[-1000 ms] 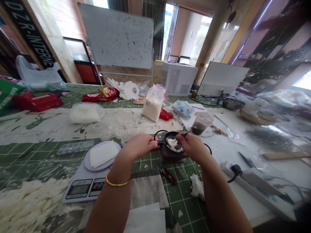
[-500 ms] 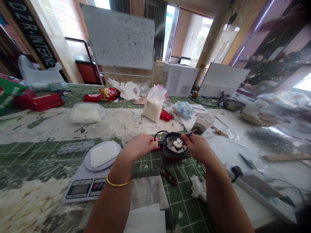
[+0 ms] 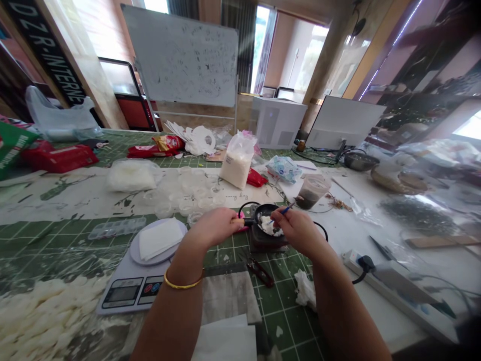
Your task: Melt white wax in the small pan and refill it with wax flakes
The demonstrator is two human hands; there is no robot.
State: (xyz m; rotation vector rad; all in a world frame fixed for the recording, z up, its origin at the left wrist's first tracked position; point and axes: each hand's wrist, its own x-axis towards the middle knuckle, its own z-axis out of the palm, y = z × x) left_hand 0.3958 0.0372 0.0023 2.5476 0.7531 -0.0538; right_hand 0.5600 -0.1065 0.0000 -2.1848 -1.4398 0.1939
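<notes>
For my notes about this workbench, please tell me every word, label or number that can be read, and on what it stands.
"R-INTERN" in white on the black banner; the other letters are unclear.
Whiteboard: writing too blurred to read.
Green box: white lettering too blurred to read.
Bag of white grains: label too small to read.
Kitchen scale: nothing readable.

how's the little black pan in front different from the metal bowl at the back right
The small black frying pan holds white material; the round steel bowl sits far back right, contents unseen. The pan rests on a dark burner, the bowl straight on the table. The left hand grips the pan's handle, the right hand holds a slim blue tool over it; no hand touches the bowl. Both are round, open vessels.
</notes>
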